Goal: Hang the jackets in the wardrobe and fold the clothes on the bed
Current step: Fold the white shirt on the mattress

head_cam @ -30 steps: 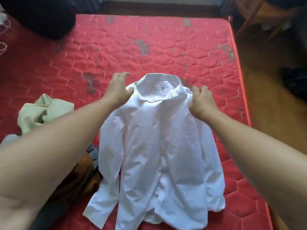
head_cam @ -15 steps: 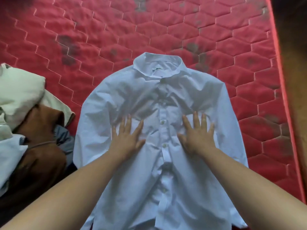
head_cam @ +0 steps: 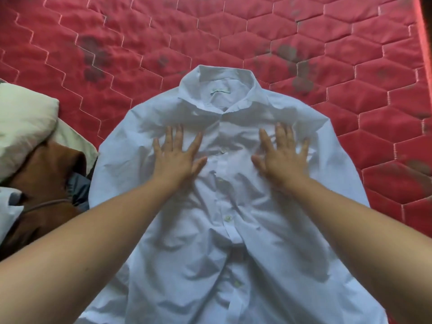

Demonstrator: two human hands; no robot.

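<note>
A white shirt (head_cam: pixel 233 242) lies buttoned and face up on the red bed (head_cam: pixel 233 31), its collar toward the far edge. The left hand (head_cam: pixel 175 157) and right hand (head_cam: pixel 282 155) press flat on its chest, one each side of the buttons, fingers (head_cam: pixel 178 136) released, straight and spread, grasping nothing. A pile (head_cam: pixel 46 164) of cream, brown and grey clothes touches the shirt on the bed's left side.
</note>
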